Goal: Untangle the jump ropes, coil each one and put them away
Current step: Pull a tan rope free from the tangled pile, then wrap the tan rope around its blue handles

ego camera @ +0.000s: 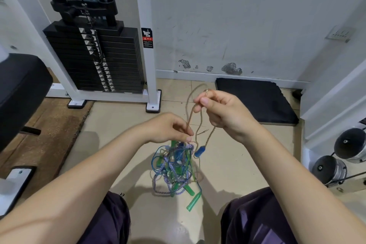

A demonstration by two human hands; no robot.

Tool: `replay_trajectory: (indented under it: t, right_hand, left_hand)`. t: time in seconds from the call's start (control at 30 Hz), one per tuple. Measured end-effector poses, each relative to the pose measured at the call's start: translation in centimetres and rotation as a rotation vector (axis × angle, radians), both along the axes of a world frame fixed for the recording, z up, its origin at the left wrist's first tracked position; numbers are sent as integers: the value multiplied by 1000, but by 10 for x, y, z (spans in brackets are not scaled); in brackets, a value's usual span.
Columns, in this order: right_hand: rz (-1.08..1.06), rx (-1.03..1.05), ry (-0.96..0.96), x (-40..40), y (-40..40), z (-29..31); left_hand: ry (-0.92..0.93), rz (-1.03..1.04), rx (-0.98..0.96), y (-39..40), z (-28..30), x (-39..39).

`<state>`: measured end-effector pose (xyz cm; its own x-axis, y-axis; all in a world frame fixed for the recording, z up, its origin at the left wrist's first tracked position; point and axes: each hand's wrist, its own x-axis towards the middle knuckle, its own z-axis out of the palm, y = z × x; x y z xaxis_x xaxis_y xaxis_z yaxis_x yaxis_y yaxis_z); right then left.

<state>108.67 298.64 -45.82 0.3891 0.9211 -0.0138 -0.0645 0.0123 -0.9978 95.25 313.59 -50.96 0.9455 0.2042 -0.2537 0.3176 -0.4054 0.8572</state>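
Above the tiled floor (122,125), between the person's knees, the left hand (168,128) pinches a tan rope (191,113) atop the hanging tangle of jump ropes (175,166), while the right hand (223,113) pinches the same rope's loop higher up; a blue handle (199,151) dangles beside the tangle.

Your left hand (168,128) hides the top of the tangle (174,168); which rope crosses which there, you can't tell.
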Motion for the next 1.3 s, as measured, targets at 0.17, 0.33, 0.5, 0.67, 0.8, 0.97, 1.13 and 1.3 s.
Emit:
replay_trajectory:
  t: [0.17, 0.33, 0.5, 0.67, 0.8, 0.97, 1.13, 1.3]
  right_hand:
    - [-111, 42, 26, 6, 0, 2]
    - [-9, -373, -299, 4, -3, -9]
    - [70, -339, -153, -6, 1, -11]
    - [51, -254, -89, -13, 4, -11]
    - [8, -181, -70, -16, 9, -14]
    - [-5, -100, 66, -14, 9, -13]
    - [18, -45, 221, -8, 8, -11]
    - [-34, -31, 204, -1, 4, -11]
  left_hand:
    - [-126, 191, -88, -4, 6, 5]
    - [-431, 416, -390, -4, 40, 1]
    - [-420, 417, -364, -6, 42, -3]
    - [-459, 422, -433, -12, 39, 0]
    - [-423, 404, -412, -12, 33, 0]
    - [-289, 326, -443, -15, 27, 1]
    - [-135, 88, -410, -21, 16, 0]
    - [-29, -7, -314, -25, 13, 4]
